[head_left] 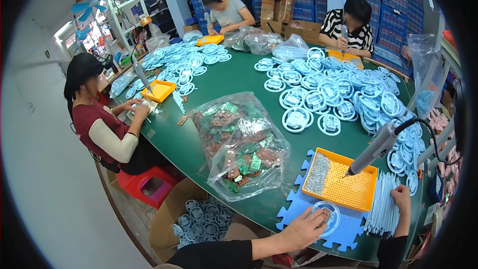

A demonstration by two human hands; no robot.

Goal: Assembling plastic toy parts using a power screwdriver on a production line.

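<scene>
My left hand point(301, 231) grips a light blue plastic ring-shaped part point(334, 223) on a blue foam mat point(298, 214). A small brown circuit board point(324, 215) sits in the middle of that part, by my fingertips. Over at the right, my right hand point(401, 200) is closed at the edge of a bundle of thin light blue plastic sticks point(381, 206); what its fingers pinch is hidden. A grey electric screwdriver point(374, 148) hangs tilted, tip down, over a yellow tray point(343, 154). Small silver screws point(317, 172) are heaped along the tray's left side.
A clear bag of brown and green circuit boards point(241, 144) lies left of the mat. Piles of light blue ring-shaped parts point(318, 97) cover the far right of the green table point(234, 77). Three people work around it. A cardboard box point(167, 219) of similar parts stands below.
</scene>
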